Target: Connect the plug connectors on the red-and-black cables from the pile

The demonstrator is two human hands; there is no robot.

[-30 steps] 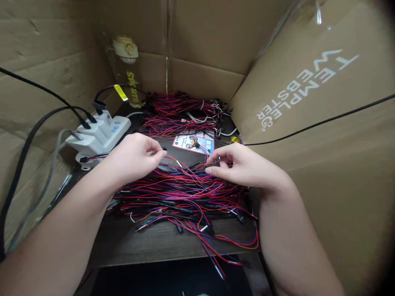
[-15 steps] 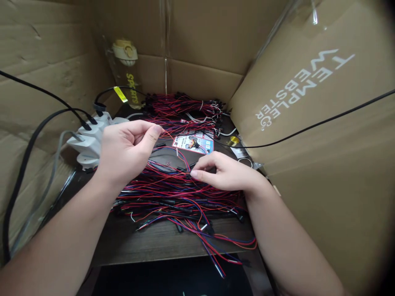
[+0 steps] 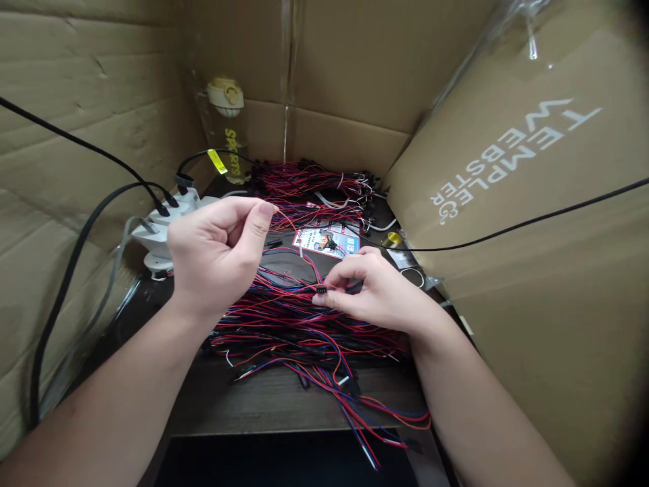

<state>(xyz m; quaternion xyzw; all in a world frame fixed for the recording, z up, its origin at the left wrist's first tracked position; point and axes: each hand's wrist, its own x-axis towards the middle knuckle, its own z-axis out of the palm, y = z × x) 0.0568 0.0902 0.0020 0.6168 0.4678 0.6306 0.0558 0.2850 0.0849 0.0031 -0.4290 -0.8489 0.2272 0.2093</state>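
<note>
Orange wire (image 3: 291, 220) is pinched in the left hand (image 3: 218, 250), black connector (image 3: 321, 290) in the right hand (image 3: 375, 287); apparently separating, next needing steadiness.

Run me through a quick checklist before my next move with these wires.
1. Left hand has its grip on the orange wire: ok, pinched between thumb and finger.
2. Right hand has the black connector: ok, held at the fingertips.
3. Orange wire joined to that connector: cannot tell, too small.
4. Loose wires kept within the table's front edge: not ok, some ends reach past it.
5. Bottle upright: ok.
</note>
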